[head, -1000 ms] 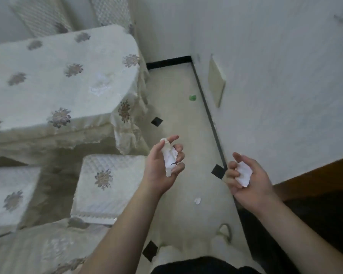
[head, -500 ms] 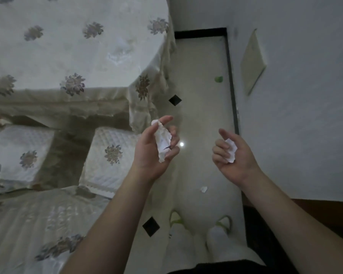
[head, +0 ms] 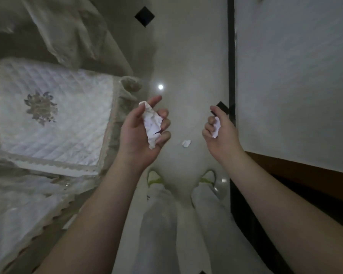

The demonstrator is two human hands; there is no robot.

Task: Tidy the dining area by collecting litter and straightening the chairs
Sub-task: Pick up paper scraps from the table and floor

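I count three paper scraps: one crumpled wad (head: 151,125), one smaller piece (head: 216,127), one on the floor (head: 186,143) between them. One chair cushion (head: 53,117), two shoes.

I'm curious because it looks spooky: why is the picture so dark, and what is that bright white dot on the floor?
In the head view the room is dim and grainy, so the chair cushion and the crumpled paper in the left hand look soft; the white dot looks like a light reflected in the shiny floor; the wide lens makes the forearms look long.
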